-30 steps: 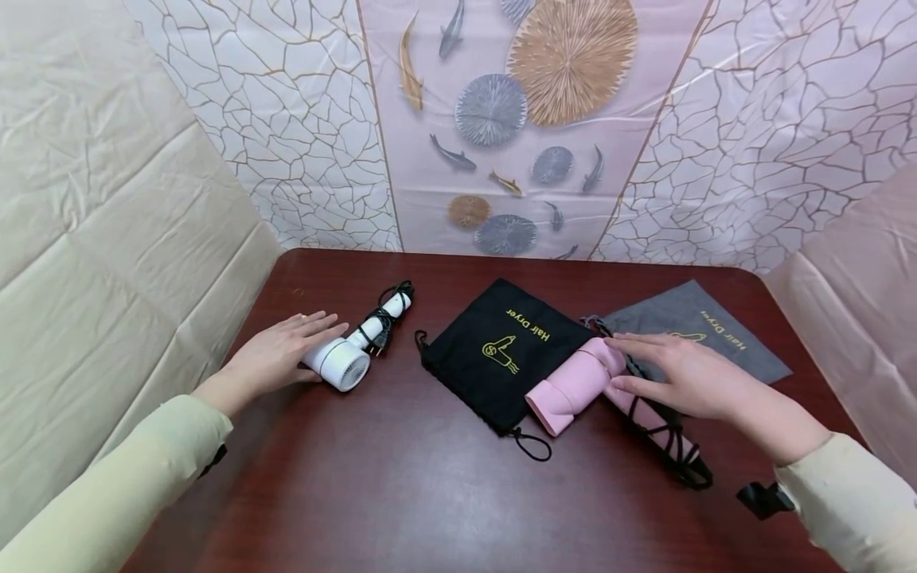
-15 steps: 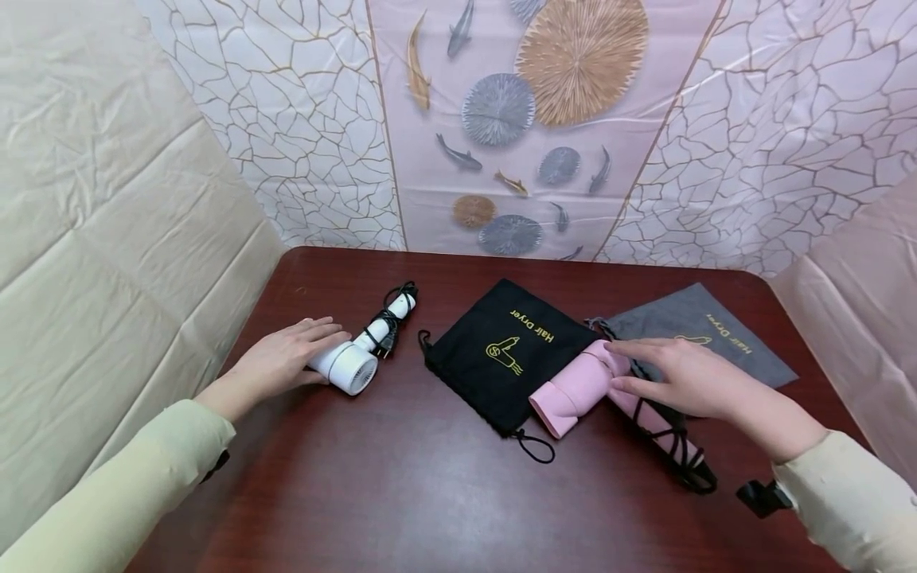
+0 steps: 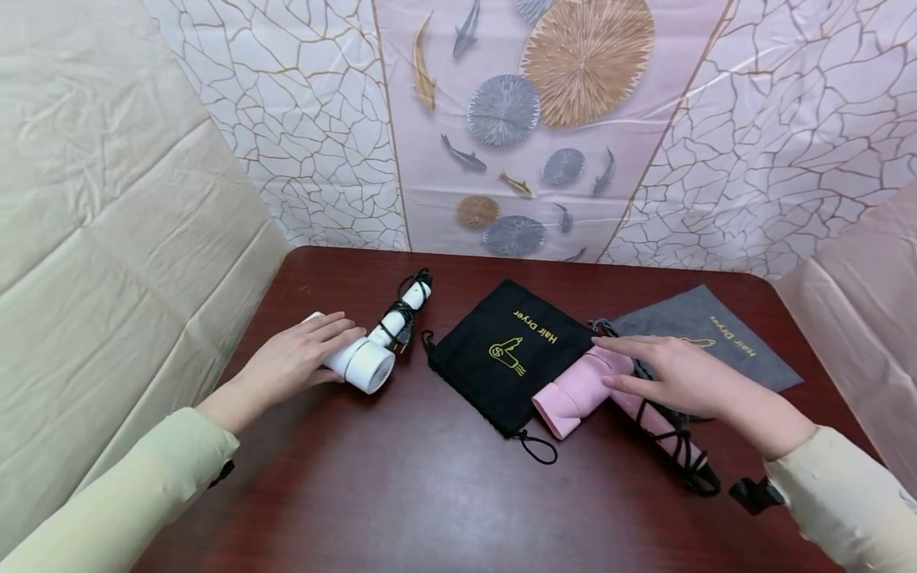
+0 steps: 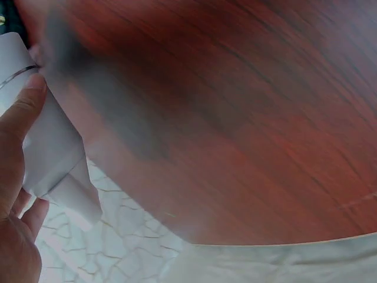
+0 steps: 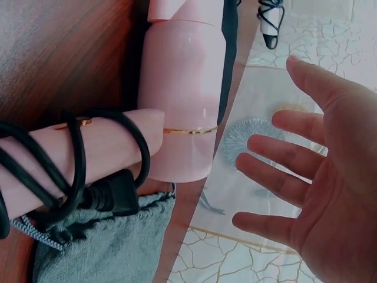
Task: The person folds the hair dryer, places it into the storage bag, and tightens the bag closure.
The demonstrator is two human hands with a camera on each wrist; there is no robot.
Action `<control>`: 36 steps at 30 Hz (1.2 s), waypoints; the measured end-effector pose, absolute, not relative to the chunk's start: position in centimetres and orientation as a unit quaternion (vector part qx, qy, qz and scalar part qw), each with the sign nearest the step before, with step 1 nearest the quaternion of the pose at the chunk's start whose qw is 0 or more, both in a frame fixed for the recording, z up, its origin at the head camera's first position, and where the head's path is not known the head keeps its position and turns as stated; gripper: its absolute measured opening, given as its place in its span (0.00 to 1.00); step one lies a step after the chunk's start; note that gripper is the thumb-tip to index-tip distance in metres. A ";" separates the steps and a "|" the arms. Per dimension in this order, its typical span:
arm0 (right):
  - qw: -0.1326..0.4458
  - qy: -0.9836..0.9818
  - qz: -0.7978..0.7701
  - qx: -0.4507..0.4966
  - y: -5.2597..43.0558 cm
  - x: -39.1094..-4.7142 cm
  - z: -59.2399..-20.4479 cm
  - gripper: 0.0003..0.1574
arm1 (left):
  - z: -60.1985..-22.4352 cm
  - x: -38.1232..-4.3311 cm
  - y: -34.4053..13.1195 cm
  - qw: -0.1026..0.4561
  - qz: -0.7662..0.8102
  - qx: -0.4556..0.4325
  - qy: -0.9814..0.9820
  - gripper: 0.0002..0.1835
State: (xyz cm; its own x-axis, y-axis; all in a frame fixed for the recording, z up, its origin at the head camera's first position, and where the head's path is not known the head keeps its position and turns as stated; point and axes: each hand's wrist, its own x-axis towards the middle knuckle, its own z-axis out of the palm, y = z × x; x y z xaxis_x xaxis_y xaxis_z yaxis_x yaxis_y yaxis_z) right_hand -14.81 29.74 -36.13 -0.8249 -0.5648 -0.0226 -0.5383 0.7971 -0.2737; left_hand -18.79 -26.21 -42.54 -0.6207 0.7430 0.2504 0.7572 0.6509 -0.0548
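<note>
My left hand [image 3: 304, 354] grips the barrel of a white hair dryer [image 3: 368, 368] at the left of the table, its handle wound with a black cord and pointing to the back right. Thumb and fingers lie on opposite sides of the white barrel [image 4: 53, 135] in the left wrist view. Over a pink hair dryer [image 3: 579, 387], my right hand [image 3: 680, 376] hovers with fingers extended. In the right wrist view that hand [image 5: 330, 194] has its fingers spread and holds nothing. A black cord [image 5: 73, 159] wraps the pink handle.
A black drawstring pouch [image 3: 487, 374] marked "Hair Dryer" lies mid-table, beside and partly behind the pink dryer. At the right lies a grey pouch [image 3: 752, 342], partly hidden by the right hand. Patterned cloth [image 3: 322, 119] stands behind the brown table [image 3: 401, 493].
The left hand and the white hair dryer have shifted right, the handle also moving toward the back right. The right hand has moved slightly left over the pink dryer. The whole view drifts slightly.
</note>
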 end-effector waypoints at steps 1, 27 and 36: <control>0.053 0.946 -0.134 -0.292 29.6 -14.8 -36.1 0.38 | -42.3 -18.7 -25.9 0.130 -0.027 -0.418 -0.899 0.44; 0.062 0.920 -0.287 -0.259 24.3 -16.2 -36.3 0.55 | -38.4 -18.3 -16.9 0.178 -0.013 -0.497 -0.849 0.39; 0.081 0.894 -0.375 -0.232 22.5 -17.1 -37.5 0.55 | -38.1 -18.1 -14.4 0.191 -0.017 -0.525 -0.829 0.39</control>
